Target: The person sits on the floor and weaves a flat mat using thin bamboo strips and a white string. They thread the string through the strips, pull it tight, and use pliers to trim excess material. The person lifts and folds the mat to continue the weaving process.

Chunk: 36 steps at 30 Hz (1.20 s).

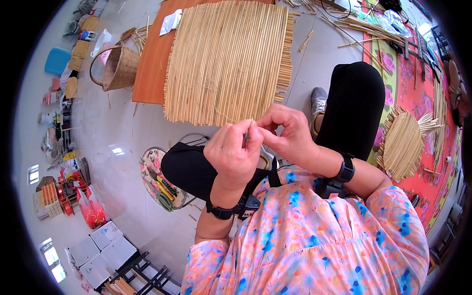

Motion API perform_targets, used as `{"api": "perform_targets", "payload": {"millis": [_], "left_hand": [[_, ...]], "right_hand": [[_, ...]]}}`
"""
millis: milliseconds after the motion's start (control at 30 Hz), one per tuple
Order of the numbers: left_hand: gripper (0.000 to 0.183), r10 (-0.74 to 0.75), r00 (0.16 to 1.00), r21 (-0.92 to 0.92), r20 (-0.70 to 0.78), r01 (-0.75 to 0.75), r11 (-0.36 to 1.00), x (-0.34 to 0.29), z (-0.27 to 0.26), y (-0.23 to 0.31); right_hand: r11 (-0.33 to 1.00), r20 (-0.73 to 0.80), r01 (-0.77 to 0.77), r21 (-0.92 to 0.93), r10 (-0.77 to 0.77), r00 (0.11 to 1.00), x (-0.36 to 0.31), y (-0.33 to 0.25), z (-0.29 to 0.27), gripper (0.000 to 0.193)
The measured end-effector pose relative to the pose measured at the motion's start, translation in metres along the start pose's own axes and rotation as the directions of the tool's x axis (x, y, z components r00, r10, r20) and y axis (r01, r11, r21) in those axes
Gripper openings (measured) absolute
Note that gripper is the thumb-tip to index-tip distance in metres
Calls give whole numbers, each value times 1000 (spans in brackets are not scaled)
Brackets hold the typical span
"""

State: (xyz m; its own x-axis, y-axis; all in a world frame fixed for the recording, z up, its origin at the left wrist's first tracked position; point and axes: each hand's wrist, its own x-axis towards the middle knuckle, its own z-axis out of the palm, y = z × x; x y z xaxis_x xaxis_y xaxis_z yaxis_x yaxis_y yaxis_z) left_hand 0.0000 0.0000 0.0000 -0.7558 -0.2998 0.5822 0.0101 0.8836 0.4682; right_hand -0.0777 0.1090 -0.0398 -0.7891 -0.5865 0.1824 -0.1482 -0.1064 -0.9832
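— Above the lap, centre of view: what is listed first?

— Item one, left hand [234, 153], fingers curled, thumb and forefinger pinched together. Item two, right hand [286, 132], likewise pinched, its fingertips touching those of the left. Between the two pinches sits something very small and thin; too fine to tell what it is. A pale thread [227, 117] trails from the fingertips up toward the mat.

— And the mat?

— Item three, reed mat [227, 61], square, straw-coloured, stalks running lengthwise, lying on an orange-brown board [151, 64] just beyond the hands. Its near edge is close to the fingertips but apart from them.

— Worn items?

— Black wrist straps, one on each forearm; black trousers; a floral blouse; a grey shoe [318, 102].

— Surroundings?

— Woven basket [119, 66] left of the board. Round reed bundle [402, 143] on a red flowered rug [418, 98], right of the knee. Loose stalks [361, 25] at the far right. Round tray of tools [156, 179] on the floor beside the left knee.
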Motion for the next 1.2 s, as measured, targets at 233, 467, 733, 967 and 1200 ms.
{"api": "perform_targets", "payload": {"millis": [233,467,733,967,1200], "left_hand": [[11,21,1000,-5,-4,-21,1000,1,0,-2],[10,3,1000,-8,9,-2,1000,1,0,-2],[10,-9,1000,-39,2,10,999,1,1,-2],[10,-29,1000,-39,-3,29,999,-1,2,-2],[7,-74,997,-73,0,74,995,-1,3,-2]], "right_hand": [[999,-11,21,30,-20,1000,2,1,1,14],[1000,-15,17,26,-17,1000,1,1,2,15],[1000,-10,19,16,-19,1000,1,1,1,14],[1000,-11,9,19,-9,1000,0,1,1,14],[1000,-1,0,27,0,1000,-1,0,2,13]]}}
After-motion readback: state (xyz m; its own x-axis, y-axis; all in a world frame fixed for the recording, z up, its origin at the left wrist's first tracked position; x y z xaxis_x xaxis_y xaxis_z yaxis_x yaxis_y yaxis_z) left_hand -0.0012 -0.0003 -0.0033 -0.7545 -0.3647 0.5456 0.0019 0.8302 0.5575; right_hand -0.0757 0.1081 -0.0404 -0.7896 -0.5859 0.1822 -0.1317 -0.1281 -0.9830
